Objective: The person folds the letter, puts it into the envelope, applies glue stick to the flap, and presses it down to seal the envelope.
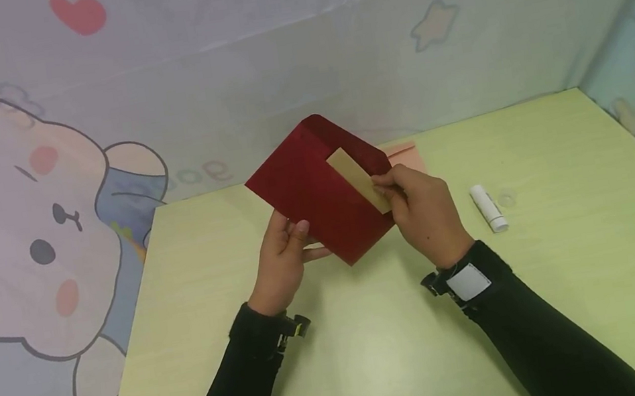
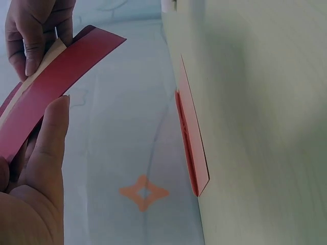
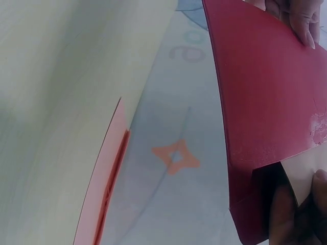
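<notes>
A dark red envelope [image 1: 316,191] is held up at a tilt above the table, its flap raised at the upper right. My left hand [image 1: 280,261] grips its lower left edge, thumb on the near face and fingers behind. A tan card [image 1: 354,176] pokes out of the envelope's mouth; its lower part is hidden inside. With thumb and fingertips my right hand [image 1: 426,213] pinches the card near its right end. In the right wrist view the card [image 3: 305,173] stands in the dark opening, with the right fingers around it.
Pink envelopes [image 1: 407,155] lie at the table's back edge, partly behind the red one. To the right is a white glue stick [image 1: 487,208], with a clear cap [image 1: 506,198] beside it. A printed cloth [image 1: 274,62] hangs behind the table [image 1: 575,256].
</notes>
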Motion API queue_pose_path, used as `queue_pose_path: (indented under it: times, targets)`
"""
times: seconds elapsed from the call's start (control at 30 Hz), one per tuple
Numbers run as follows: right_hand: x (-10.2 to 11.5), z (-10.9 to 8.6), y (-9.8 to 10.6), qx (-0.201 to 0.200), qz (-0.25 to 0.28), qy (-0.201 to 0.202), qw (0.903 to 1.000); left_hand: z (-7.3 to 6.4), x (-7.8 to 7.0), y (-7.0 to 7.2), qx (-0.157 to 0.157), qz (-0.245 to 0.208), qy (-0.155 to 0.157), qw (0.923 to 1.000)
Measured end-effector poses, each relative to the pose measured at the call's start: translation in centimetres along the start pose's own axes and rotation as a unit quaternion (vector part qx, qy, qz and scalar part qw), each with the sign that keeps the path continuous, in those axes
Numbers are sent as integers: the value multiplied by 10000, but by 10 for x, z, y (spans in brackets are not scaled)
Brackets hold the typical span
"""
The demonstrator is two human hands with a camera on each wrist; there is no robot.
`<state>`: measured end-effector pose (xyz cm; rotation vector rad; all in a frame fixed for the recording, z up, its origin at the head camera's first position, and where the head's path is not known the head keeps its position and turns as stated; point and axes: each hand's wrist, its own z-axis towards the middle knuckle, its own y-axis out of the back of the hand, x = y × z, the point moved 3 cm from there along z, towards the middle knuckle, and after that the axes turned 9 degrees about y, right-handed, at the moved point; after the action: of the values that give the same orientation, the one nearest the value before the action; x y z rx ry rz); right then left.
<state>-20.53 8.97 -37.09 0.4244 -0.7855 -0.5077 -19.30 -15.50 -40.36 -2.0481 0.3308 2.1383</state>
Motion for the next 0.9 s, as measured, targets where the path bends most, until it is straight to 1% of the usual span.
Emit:
queue_pose_path:
  times: [0.2, 0.37, 0.57, 0.9]
  targets:
    - [2, -1, 0, 151, 99, -42, 9998, 0, -2, -2, -1, -48, 6, 10000]
    - [4, -1, -1, 214, 146, 42, 9997, 0, -2, -3, 32, -142, -26, 9999]
    - [5, 0, -2, 190, 64, 284, 9994, 0, -3, -3, 54, -185, -35, 9998]
    - [5, -1, -1, 146, 74, 360, 9992, -2, -5, -4, 52, -275, -41, 9996]
